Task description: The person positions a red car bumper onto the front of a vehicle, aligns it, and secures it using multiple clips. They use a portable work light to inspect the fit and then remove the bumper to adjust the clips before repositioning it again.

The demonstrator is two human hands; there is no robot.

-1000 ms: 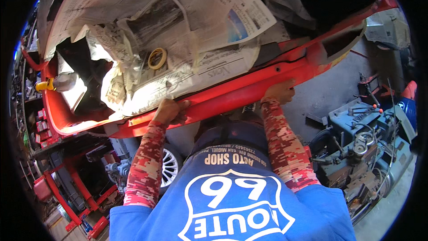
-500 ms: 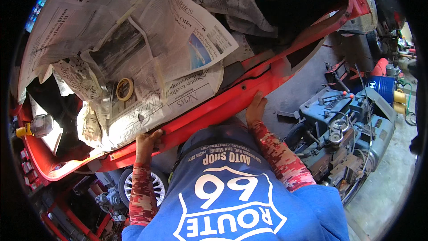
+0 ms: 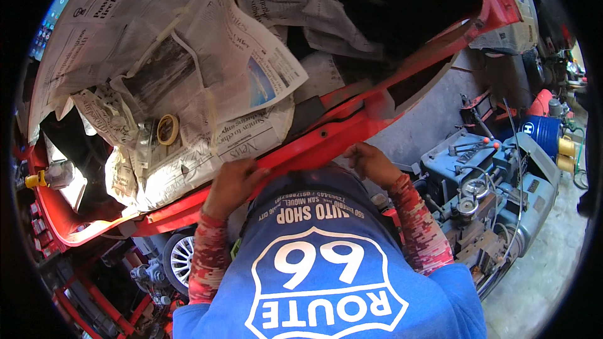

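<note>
Bodywork step: While the left hand (image 3: 233, 183) and the right hand (image 3: 372, 163) sit at the near side of the long, glossy red sheet-metal panel (image 3: 295, 157), the step looks like handling or feeling its edge; a judgement, as blur and angle hide the contact.
Next move: seems to call for even support from both sides and fingers well around the rim.
Left hand: partly curled, fingers pointing right across the lip; whether it grips the metal, cannot tell.
Right hand: fingers loosely bent by the near edge; touching or just apart, cannot tell; no loose object visible in it.
Red panel, place: directly ahead, slanting from lower left to upper right.
Red panel, look: bright, ridged lengthwise, one small dark round hole (image 3: 323, 134), duller greyish patch (image 3: 380, 107) toward the right.
Beyond the rim: wrinkled black-and-white newspaper sheets (image 3: 157, 25); a pale yellow ring of tape (image 3: 160, 130) lies on them.
</note>
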